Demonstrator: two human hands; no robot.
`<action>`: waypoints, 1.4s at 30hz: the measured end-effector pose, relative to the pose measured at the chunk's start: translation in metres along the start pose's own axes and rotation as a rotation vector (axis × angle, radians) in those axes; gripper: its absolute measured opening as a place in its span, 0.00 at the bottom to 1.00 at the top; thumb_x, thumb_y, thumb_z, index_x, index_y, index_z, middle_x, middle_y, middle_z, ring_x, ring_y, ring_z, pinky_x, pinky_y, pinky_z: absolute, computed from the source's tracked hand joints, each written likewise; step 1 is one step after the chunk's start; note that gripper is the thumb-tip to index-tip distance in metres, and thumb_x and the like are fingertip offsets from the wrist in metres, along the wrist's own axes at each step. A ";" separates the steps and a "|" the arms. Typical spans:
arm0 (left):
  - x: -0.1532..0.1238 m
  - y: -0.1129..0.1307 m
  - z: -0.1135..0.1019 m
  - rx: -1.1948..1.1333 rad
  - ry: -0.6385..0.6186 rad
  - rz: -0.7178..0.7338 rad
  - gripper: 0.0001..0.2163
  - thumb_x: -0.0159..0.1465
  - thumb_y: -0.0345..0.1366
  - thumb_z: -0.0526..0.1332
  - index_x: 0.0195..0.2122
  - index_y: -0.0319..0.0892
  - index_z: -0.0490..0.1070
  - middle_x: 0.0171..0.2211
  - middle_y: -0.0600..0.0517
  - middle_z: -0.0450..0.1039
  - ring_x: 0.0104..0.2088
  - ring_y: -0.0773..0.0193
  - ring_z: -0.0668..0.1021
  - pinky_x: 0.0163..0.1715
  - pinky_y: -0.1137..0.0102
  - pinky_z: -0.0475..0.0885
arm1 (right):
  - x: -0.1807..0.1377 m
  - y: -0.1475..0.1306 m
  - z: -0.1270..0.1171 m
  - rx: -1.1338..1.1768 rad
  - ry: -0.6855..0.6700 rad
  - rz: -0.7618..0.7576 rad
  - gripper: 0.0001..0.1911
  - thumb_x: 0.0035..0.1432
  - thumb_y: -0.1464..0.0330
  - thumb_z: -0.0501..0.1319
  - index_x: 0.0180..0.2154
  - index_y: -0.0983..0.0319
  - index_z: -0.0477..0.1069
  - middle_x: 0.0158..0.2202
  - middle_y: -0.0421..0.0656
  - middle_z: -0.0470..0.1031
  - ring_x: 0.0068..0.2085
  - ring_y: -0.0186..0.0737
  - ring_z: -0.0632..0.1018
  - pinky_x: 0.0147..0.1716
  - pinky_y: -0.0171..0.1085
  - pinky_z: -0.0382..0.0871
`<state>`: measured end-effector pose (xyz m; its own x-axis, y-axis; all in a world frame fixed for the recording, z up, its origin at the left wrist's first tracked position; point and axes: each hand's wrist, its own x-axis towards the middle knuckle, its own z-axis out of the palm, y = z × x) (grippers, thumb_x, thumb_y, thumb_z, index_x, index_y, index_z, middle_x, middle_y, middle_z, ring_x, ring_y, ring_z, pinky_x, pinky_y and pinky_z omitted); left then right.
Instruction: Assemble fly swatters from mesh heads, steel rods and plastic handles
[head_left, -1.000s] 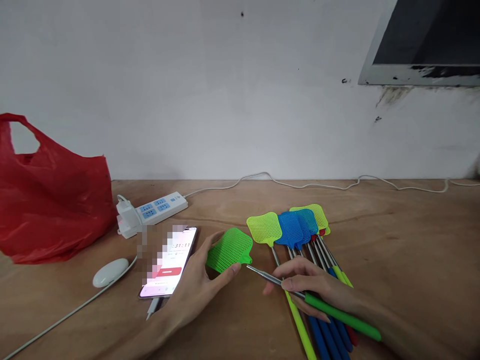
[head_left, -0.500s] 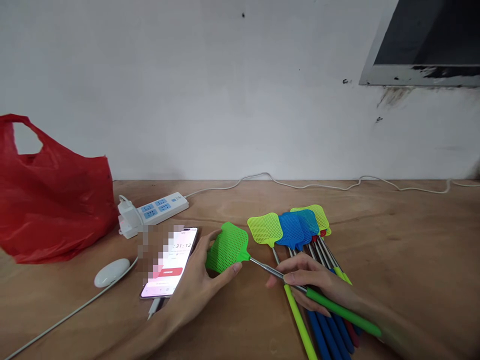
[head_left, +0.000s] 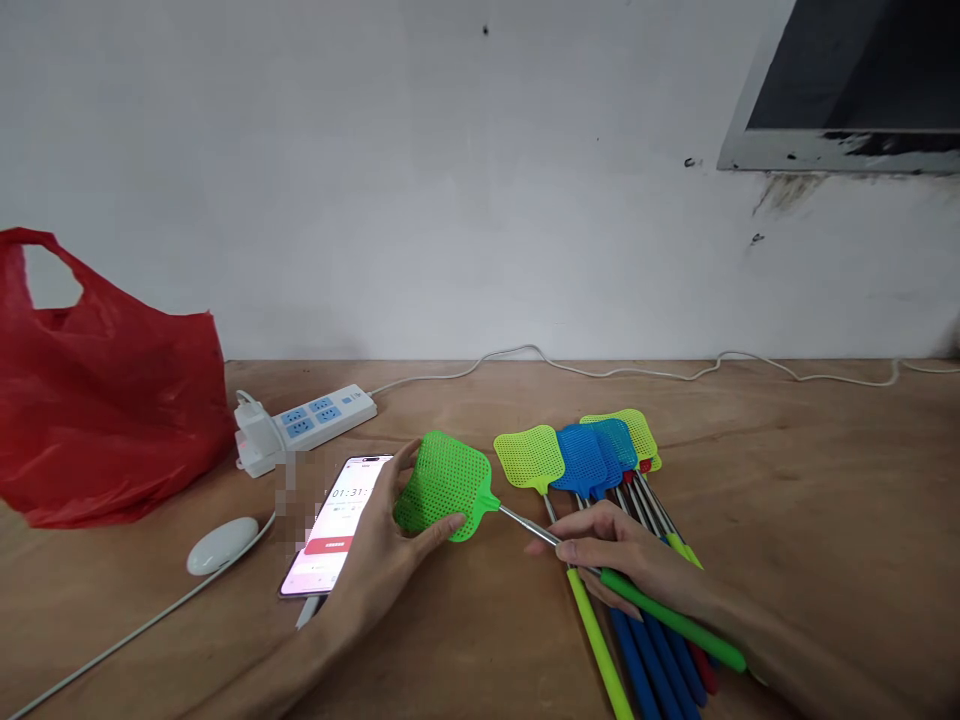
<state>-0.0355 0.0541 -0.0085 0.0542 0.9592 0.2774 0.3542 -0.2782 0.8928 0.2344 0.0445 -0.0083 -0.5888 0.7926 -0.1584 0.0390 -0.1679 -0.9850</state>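
A green fly swatter (head_left: 450,482) with a meshed head, a metal shaft and a green grip is held in both hands above the table. My left hand (head_left: 390,540) is closed on the head's left side, thumb in front and fingers partly hidden behind the mesh. Around the metal shaft near the green grip, my right hand (head_left: 607,555) is pinched. Beneath the right hand lie several more swatters: a yellow-green swatter (head_left: 529,457) nearest, then a blue swatter (head_left: 581,458) and others overlapping, some shafts hidden by the hand.
On the left stand a red plastic bag (head_left: 120,400) and a white power strip (head_left: 330,420) with a plug in it. A lit phone (head_left: 330,545) lies beside my left wrist, near a white oval device (head_left: 221,545). A thin cable (head_left: 622,374) runs along the wall.
The green swatter has shifted slightly left, and its head has turned to face me more fully. Both hands moved left with it; the other swatters stay put.
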 end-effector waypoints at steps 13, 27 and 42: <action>0.005 0.007 -0.004 -0.413 -0.049 -0.146 0.32 0.59 0.42 0.69 0.63 0.48 0.61 0.62 0.45 0.68 0.61 0.45 0.71 0.55 0.54 0.72 | 0.002 0.002 -0.004 0.092 -0.006 -0.003 0.20 0.58 0.58 0.63 0.42 0.68 0.81 0.08 0.31 0.61 0.08 0.27 0.57 0.12 0.32 0.47; 0.008 0.004 -0.012 -0.387 -0.127 -0.114 0.32 0.60 0.41 0.69 0.64 0.48 0.61 0.61 0.45 0.70 0.59 0.44 0.73 0.56 0.53 0.71 | -0.001 -0.001 -0.009 0.138 -0.093 0.036 0.16 0.60 0.62 0.63 0.43 0.67 0.82 0.07 0.31 0.62 0.08 0.27 0.58 0.11 0.30 0.48; -0.001 0.010 -0.002 -0.413 -0.190 -0.267 0.33 0.60 0.45 0.68 0.64 0.49 0.59 0.62 0.45 0.69 0.56 0.46 0.75 0.46 0.59 0.75 | -0.003 -0.007 -0.007 0.010 -0.090 0.003 0.17 0.61 0.60 0.62 0.41 0.67 0.81 0.08 0.30 0.59 0.09 0.26 0.57 0.13 0.31 0.49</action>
<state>-0.0339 0.0501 0.0006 0.1946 0.9808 -0.0136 -0.0166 0.0172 0.9997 0.2414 0.0469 -0.0009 -0.6591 0.7360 -0.1545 0.0333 -0.1767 -0.9837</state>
